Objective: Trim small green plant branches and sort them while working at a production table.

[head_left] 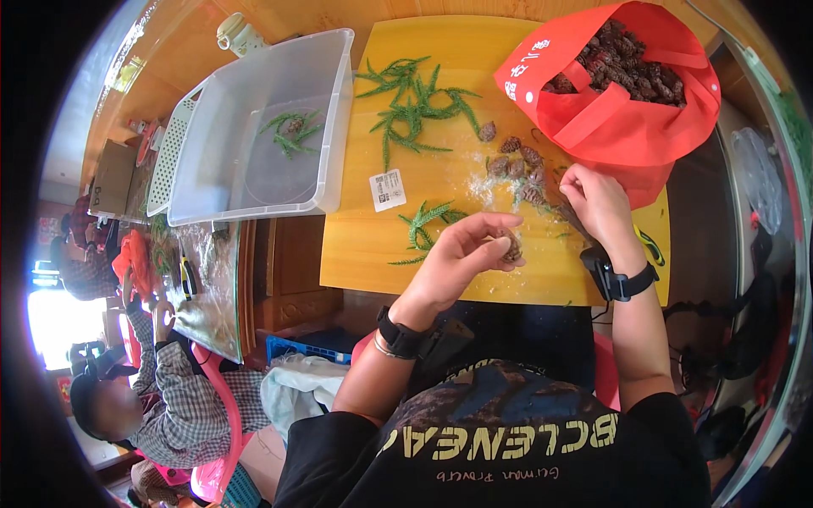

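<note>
A: Where does the pinecone (512,247) lie relative to the grip?

B: Pinched between thumb and fingers of the left hand (457,261), its scaly side projecting rightward past the thumb tip, above the near part of the yellow tabletop (364,258).

A: And the right hand (600,205)?

B: Fingers curled, near the loose pinecones (531,156); whether its fingertips meet or hold anything cannot be told.

A: The surroundings?

B: Beyond the right hand, a red carrier bag (584,127) filled with pinecones; just beyond the left hand, a green artificial fir sprig (421,223); farther left, a translucent plastic bin (333,169) containing greenery and one pinecone.
</note>
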`<state>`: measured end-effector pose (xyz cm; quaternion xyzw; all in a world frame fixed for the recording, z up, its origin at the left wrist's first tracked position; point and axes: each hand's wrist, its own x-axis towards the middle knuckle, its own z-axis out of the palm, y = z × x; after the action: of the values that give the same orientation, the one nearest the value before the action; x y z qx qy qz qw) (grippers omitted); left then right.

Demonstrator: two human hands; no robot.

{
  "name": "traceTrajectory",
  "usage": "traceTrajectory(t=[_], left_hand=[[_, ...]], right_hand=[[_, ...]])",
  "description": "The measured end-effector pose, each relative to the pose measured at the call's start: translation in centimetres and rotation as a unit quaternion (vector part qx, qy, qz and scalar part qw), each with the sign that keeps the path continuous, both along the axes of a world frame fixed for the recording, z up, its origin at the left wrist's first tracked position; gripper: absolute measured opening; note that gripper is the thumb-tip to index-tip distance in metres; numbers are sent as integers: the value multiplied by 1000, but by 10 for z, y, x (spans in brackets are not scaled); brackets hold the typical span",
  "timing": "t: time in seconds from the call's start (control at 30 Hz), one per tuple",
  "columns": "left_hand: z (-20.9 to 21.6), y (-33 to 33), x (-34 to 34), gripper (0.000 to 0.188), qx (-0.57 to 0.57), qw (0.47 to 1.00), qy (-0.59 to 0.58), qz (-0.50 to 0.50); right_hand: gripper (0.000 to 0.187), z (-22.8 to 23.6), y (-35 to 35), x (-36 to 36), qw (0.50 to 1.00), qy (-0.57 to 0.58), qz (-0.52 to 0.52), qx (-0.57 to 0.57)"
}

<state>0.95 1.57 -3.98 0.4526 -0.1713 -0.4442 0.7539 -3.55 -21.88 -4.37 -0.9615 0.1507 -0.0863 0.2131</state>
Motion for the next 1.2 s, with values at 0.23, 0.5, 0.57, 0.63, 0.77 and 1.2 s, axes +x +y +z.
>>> traceTrajectory(t=[0.23, 0.5, 0.57, 0.63, 0.77, 1.2], left_hand=[[-2, 10, 4, 20, -6, 998, 33, 47], [-9, 11, 6, 19, -37, 996, 47, 63], [-7, 11, 5, 22, -50, 995, 44, 78], [-3, 11, 4, 25, -66, 993, 41, 93], [11, 3, 1, 34, -102, 988, 34, 112], [17, 2, -4, 39, -154, 983, 5, 95]], right_hand=[[11, -1, 4, 2, 997, -67, 20, -22], [15, 30, 17, -3, 984, -124, 113, 67], [15, 49, 30, -9, 976, -153, 132, 82], [11, 65, 43, -20, 945, -268, 117, 146], [14, 71, 60, -41, 792, -354, 165, 470], [19, 54, 73, -42, 914, -251, 172, 269]])
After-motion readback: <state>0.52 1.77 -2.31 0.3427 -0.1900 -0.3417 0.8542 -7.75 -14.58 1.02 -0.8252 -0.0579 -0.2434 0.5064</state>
